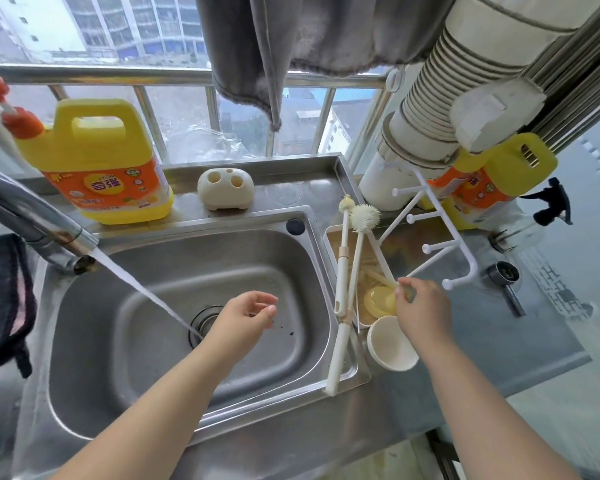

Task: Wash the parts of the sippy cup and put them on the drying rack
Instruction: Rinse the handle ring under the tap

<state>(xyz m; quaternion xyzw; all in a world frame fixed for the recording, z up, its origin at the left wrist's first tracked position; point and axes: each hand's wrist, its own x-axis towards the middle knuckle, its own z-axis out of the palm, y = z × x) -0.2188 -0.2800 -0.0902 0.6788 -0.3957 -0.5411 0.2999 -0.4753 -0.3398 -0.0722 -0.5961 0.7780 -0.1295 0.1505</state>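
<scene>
We note the right hand (pixel 421 308) over the drying rack tray (pixel 329 233), just right of the sink (pixel 174 282), its fingers curled and pinching a pale, thin tube-like part (pixel 381 280), probably the straw. The part's long axis runs from the fingers up and left across the tray. Just below it a yellow cup part (pixel 378 299) lies in the tray, touching or nearly touching the fingers. A cream bowl-shaped piece (pixel 392 342) tilts on its side at the tray's near end.

Our left hand (pixel 246 315) hangs over the sink's middle, fingers loosely bent and holding nothing, beside the running stream from the tap (pixel 32 223). So the parts lie to the right of both hands' midline, and the right is clearly the nearer.

Two bottle brushes (pixel 347 258) lean along the tray's left edge. The white peg arm (pixel 440 244) rises over the steel counter (pixel 499 323). A yellow detergent jug (pixel 104 168) and a cream holder (pixel 225 188) stand on the back ledge by a railed window; grey cloth (pixel 257 46) hangs above.
</scene>
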